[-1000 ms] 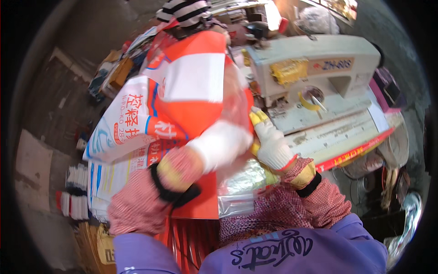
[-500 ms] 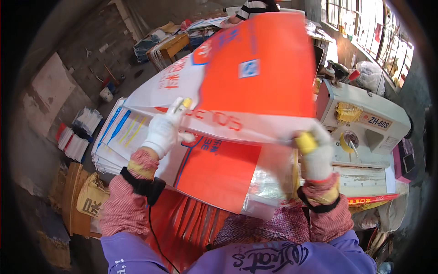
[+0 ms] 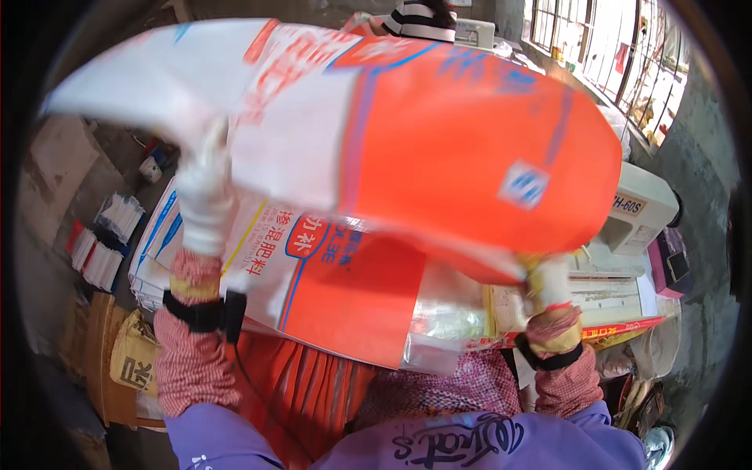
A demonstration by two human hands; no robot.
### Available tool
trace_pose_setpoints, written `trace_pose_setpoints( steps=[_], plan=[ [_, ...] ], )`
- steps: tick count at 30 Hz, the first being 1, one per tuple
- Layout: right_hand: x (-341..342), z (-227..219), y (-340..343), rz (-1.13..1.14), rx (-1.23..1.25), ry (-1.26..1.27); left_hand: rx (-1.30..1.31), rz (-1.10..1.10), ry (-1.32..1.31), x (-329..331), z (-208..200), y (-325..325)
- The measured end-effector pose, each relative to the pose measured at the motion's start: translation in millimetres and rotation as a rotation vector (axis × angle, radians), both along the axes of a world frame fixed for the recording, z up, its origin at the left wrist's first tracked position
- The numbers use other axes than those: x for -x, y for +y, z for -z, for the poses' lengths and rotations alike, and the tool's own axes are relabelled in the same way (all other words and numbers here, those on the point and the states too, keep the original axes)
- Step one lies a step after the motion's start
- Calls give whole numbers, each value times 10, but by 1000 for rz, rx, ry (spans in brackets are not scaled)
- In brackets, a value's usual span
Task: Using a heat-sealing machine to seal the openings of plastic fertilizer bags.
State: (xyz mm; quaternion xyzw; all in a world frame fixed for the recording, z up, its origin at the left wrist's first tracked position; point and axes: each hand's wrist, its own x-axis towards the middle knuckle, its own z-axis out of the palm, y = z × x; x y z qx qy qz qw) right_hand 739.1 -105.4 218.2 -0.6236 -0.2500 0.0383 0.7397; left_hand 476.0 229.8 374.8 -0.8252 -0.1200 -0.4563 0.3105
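A large orange-and-white printed sack (image 3: 470, 149) is spread in the air across the view, blurred by motion. My left hand (image 3: 205, 200), in a white glove, grips its near edge on the white part; the fingertips are smeared. Closed on the sack's right end is my right hand (image 3: 548, 283), also gloved, with its fingers partly behind the orange part. Beneath lies another printed sack (image 3: 348, 301), flat on top of a stack, with a clear plastic liner (image 3: 442, 313) showing at its right end.
A white sewing machine (image 3: 638, 211) stands at the right, beside a purple-pink box (image 3: 670, 262). Bundles of folded sacks (image 3: 98, 258) are on the left. Red sacks (image 3: 301, 392) hang at my front. Across the table is another person (image 3: 419, 19) in a striped top.
The raised sack has swung left and spread wider, its white end now reaching far left. My left hand has moved left and my right hand a little lower.
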Motion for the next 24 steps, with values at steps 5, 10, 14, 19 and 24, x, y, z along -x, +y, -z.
trace_pose_setpoints(
  steps=[5,10,14,19,24],
  plan=[
    [483,-399,68,-1212,687,-232,555,-437,711,1208,1232,236],
    [148,-790,334,-249,263,-409,912,-355,586,1945,1515,177],
    [-406,-979,1090,-129,795,-1225,957,-294,541,2259,1857,443],
    [-217,-856,1357,-608,797,-1534,1126,-311,378,2808,2238,626],
    [-245,-794,919,-766,907,-1447,847,-493,501,2188,1596,44]
  ],
)
